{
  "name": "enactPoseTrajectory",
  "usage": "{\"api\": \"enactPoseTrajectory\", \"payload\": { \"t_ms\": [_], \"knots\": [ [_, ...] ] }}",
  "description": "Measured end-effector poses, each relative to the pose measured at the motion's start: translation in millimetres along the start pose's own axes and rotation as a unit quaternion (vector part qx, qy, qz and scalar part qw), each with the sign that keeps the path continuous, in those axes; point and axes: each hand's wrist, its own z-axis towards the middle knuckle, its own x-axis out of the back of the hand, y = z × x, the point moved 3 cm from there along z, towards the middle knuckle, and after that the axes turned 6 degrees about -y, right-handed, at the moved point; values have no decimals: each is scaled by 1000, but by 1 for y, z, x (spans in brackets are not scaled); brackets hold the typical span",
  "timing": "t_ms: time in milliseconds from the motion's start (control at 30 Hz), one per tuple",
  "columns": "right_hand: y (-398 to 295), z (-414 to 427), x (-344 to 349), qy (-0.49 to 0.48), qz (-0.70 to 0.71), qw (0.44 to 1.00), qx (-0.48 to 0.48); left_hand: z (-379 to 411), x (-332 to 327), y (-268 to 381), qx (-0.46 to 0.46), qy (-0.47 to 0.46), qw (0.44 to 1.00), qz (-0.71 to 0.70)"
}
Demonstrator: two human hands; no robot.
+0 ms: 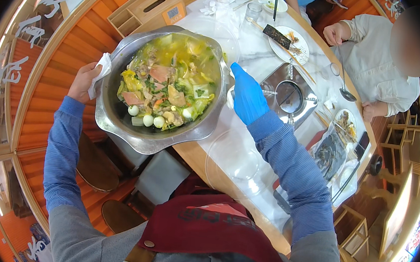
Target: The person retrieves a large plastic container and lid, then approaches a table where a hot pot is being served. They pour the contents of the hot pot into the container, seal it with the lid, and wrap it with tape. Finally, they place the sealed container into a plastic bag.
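A wide stainless-steel pot (pixel 152 136) is held up over the left edge of the table. In it are yellow-green broth, leafy greens (pixel 201 109), meat pieces (pixel 177 97), pink slices (pixel 159 73) and several small white eggs (pixel 148 120). My bare left hand (pixel 84 79) grips the pot's left rim through a folded white tissue (pixel 102 71). On the other side, my right hand (pixel 248 96) wears a blue glove and holds the right rim. Some white material (pixel 230 96) shows beneath that glove; the fingers behind the rim are hidden.
A burner (pixel 289 96) is set into the marble-topped table (pixel 247 64). Around it are a plate with chopsticks (pixel 299 50), a ladle (pixel 347 94) in a seated person's hand (pixel 336 34), a wooden tissue box (pixel 152 8), clear plastic covers (pixel 235 160) and stools (pixel 98 161).
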Motion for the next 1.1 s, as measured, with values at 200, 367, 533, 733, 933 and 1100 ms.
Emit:
{"api": "enactPoseTrajectory", "payload": {
  "t_ms": [200, 367, 533, 733, 933, 1100],
  "knots": [
    [-12, -4, -2, 32, 319, 945, -57, -1, 1, 5, 8, -5, 1000, -2],
    [-14, -6, 3, -2, 323, 944, -74, 0, 2, 10, 14, 1, 1000, 14],
    [-8, -5, 3, -41, 140, 989, -34, 1, 5, 14, 19, 4, 999, 30],
    [-24, -5, 12, -85, 224, 962, -134, 2, 9, 15, 22, 16, 999, 35],
    [-3, 4, -6, -53, 473, 851, -222, 8, 15, 15, 21, 20, 998, 57],
    [-3, 5, -12, -6, 423, 892, -158, 10, 11, 21, 18, 15, 998, 65]
  ]
}}
